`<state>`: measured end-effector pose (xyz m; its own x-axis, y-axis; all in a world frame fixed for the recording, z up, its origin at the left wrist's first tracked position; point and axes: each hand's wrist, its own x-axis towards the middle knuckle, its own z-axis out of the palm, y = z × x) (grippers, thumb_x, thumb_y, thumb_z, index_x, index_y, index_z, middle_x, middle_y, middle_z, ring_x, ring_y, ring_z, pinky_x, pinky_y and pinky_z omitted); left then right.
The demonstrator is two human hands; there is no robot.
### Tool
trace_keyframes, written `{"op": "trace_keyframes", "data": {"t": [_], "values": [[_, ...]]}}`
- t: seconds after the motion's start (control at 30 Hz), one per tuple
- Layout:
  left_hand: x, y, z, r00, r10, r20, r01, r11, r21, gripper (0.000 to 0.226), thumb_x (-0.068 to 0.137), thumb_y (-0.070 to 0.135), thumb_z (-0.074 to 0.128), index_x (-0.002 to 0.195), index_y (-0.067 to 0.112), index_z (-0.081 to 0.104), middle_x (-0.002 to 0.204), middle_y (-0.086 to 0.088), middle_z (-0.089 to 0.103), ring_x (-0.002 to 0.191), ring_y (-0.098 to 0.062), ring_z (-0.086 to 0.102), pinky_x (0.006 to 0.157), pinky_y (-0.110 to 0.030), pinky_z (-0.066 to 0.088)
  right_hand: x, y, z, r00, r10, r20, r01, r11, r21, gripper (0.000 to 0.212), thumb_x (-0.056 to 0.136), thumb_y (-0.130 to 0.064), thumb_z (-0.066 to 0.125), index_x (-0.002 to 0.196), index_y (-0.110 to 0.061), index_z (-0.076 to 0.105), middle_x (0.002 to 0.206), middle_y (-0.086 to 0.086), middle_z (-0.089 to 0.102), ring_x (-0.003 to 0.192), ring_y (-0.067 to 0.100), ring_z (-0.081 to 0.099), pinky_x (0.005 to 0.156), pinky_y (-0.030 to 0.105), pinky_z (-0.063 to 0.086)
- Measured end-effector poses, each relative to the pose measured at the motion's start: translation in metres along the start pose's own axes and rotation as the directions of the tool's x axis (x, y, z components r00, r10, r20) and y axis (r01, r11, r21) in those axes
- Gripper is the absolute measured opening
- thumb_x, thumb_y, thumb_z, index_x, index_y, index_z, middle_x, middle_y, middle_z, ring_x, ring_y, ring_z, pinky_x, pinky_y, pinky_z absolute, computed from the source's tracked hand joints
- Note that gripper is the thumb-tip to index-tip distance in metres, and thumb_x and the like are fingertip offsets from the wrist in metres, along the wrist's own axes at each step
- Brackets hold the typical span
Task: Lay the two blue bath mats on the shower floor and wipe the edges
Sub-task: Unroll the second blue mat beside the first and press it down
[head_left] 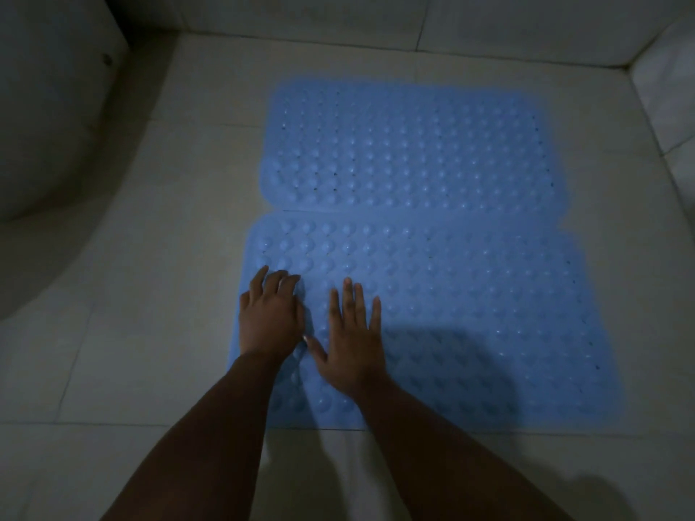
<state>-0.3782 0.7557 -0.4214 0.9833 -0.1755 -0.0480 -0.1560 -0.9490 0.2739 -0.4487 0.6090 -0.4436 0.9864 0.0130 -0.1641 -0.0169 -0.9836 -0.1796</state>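
Observation:
Two blue bumpy bath mats lie flat on the pale tiled floor, long sides touching. The far mat (413,148) sits toward the back wall. The near mat (489,314) lies in front of it, shifted slightly to the right. My left hand (269,317) presses palm-down on the near mat's left end, fingers slightly bent. My right hand (353,332) lies flat on the same mat just to the right, fingers straight and spread. Neither hand holds anything. No cloth is in view.
A large rounded white fixture (49,118) bulges in at the left. Tiled walls (526,28) close off the back and the right side. Bare floor tiles (150,295) show left of the mats and in front of them. The light is dim.

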Motion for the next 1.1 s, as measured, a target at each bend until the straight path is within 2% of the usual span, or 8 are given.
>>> {"op": "trace_keyframes", "data": {"t": [0.13, 0.33, 0.5, 0.6, 0.67, 0.8, 0.97, 1.1], "values": [[-0.001, -0.013, 0.001, 1.0, 0.023, 0.011, -0.023, 1.0, 0.011, 0.042, 0.091, 0.028, 0.054, 0.132, 0.019, 0.061, 0.141, -0.006, 0.058, 0.146, -0.033, 0.037, 0.104, -0.053, 0.043, 0.002, 0.0, 0.005, 0.998, -0.014, -0.056, 0.016, 1.0, 0.022, 0.095, 0.093, -0.073, 0.03, 0.159, -0.008, 0.016, 0.168, 0.017, -0.001, 0.155, 0.034, -0.004, 0.121, 0.063, 0.004], [0.005, -0.018, -0.014, 0.998, -0.06, 0.009, 0.061, 0.997, -0.037, 0.045, 0.091, 0.032, 0.047, 0.132, 0.02, 0.061, 0.142, -0.007, 0.057, 0.145, -0.035, 0.037, 0.103, -0.055, 0.043, 0.011, 0.001, -0.016, 0.991, -0.002, 0.135, -0.018, 0.989, 0.146, 0.098, 0.084, -0.068, 0.048, 0.159, -0.014, 0.017, 0.169, 0.012, -0.003, 0.156, 0.029, -0.003, 0.123, 0.059, 0.004], [0.001, -0.001, -0.016, 1.0, 0.004, 0.009, -0.004, 1.0, -0.014, 0.048, 0.09, 0.033, 0.04, 0.13, 0.019, 0.063, 0.143, -0.008, 0.057, 0.146, -0.036, 0.037, 0.103, -0.054, 0.042, 0.071, 0.021, -0.087, 0.913, 0.068, 0.402, -0.232, 0.897, 0.377, 0.092, 0.083, -0.061, 0.064, 0.157, -0.021, 0.025, 0.154, 0.009, 0.045, 0.139, 0.028, 0.046, 0.114, 0.042, 0.039], [-0.003, 0.013, -0.007, 0.991, 0.131, 0.032, -0.13, 0.991, -0.014, 0.054, 0.089, 0.036, 0.037, 0.131, 0.016, 0.064, 0.145, -0.011, 0.056, 0.145, -0.038, 0.039, 0.103, -0.053, 0.044, 0.094, 0.036, -0.106, 0.941, 0.066, 0.331, -0.199, 0.901, 0.386, 0.08, 0.087, -0.054, 0.064, 0.154, -0.024, 0.033, 0.146, 0.007, 0.055, 0.132, 0.026, 0.054, 0.11, 0.038, 0.044], [-0.008, 0.023, 0.004, 0.964, 0.233, 0.126, -0.233, 0.972, -0.013, 0.06, 0.093, 0.041, 0.035, 0.143, 0.015, 0.055, 0.156, -0.014, 0.045, 0.15, -0.04, 0.03, 0.11, -0.057, 0.041, 0.098, 0.042, -0.107, 0.964, 0.095, 0.249, -0.191, 0.898, 0.396, 0.073, 0.088, -0.05, 0.063, 0.152, -0.026, 0.037, 0.142, 0.005, 0.059, 0.13, 0.025, 0.055, 0.108, 0.04, 0.046], [-0.02, 0.031, 0.036, 0.939, 0.241, 0.244, -0.264, 0.962, 0.065, 0.08, 0.099, 0.069, 0.025, 0.163, 0.023, 0.012, 0.171, -0.011, -0.001, 0.156, -0.037, -0.011, 0.125, -0.06, 0.008, 0.097, 0.048, -0.091, 0.985, 0.069, 0.161, -0.137, 0.874, 0.465, 0.068, 0.087, -0.048, 0.059, 0.149, -0.028, 0.038, 0.14, 0.003, 0.06, 0.131, 0.024, 0.055, 0.104, 0.045, 0.049], [-0.025, 0.035, 0.042, 0.956, 0.224, 0.191, -0.249, 0.961, 0.121, 0.086, 0.096, 0.075, 0.027, 0.163, 0.024, 0.01, 0.171, -0.008, -0.004, 0.157, -0.034, -0.01, 0.124, -0.06, 0.009, 0.094, 0.06, -0.074, 0.999, 0.043, 0.025, -0.05, 0.888, 0.457, 0.056, 0.09, -0.041, 0.059, 0.143, -0.029, 0.047, 0.133, -0.001, 0.062, 0.127, 0.022, 0.054, 0.104, 0.044, 0.048], [-0.026, 0.036, 0.042, 0.962, 0.216, 0.169, -0.237, 0.964, 0.117, 0.082, 0.098, 0.072, 0.027, 0.163, 0.025, 0.012, 0.171, -0.007, -0.003, 0.157, -0.032, -0.009, 0.123, -0.059, 0.012, 0.094, 0.065, -0.069, 0.977, 0.002, -0.213, 0.093, 0.895, 0.436, 0.042, 0.09, -0.03, 0.06, 0.131, -0.023, 0.06, 0.12, -0.001, 0.066, 0.117, 0.023, 0.057, 0.096, 0.045, 0.051]]}}
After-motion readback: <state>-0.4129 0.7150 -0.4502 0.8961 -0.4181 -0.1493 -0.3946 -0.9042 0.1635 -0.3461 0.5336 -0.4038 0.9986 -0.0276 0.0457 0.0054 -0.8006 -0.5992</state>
